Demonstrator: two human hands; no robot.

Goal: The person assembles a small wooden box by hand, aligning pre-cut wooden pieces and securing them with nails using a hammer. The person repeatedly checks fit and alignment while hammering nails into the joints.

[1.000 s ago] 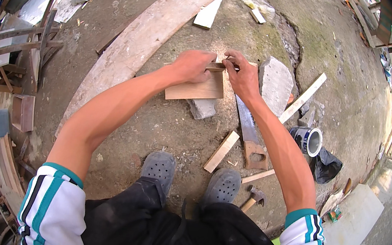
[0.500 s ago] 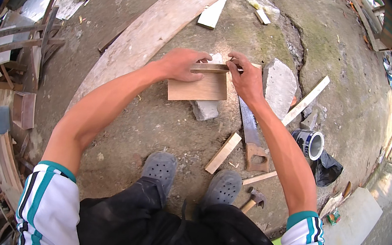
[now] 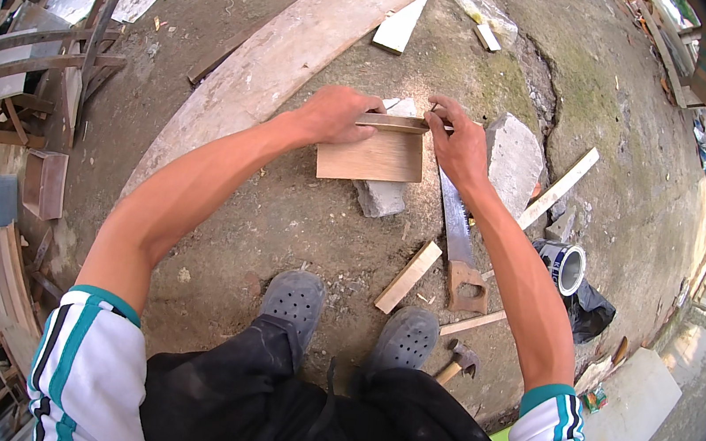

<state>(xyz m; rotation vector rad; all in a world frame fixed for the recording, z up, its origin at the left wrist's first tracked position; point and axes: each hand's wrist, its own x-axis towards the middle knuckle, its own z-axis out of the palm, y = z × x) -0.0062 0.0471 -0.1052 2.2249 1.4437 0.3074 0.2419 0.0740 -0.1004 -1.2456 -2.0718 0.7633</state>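
Note:
My left hand (image 3: 344, 116) is closed around the left part of a narrow wooden strip (image 3: 397, 123), which runs along the far edge of a small rectangular wooden board (image 3: 372, 157). At the strip's right end, my right hand (image 3: 455, 141) has thumb and fingers pinched together. A small dark tip shows at those fingers, too small to name. Under the board, a grey concrete block (image 3: 381, 199) sticks out on the near side. Right of it lies a handsaw (image 3: 457, 230) with a wooden handle, its blade's far end beneath my right hand.
A short wood block (image 3: 408, 277), a hammer (image 3: 461, 358) and a long light batten (image 3: 561, 187) lie on the ground. A concrete slab (image 3: 514, 161) and a tipped paint can (image 3: 567, 267) are to the right. One wide plank (image 3: 286, 51) stretches across the far left.
The view has shifted slightly, so most things appear a little further right. Both hands keep their places on the strip and board; the right fingers have moved only slightly.

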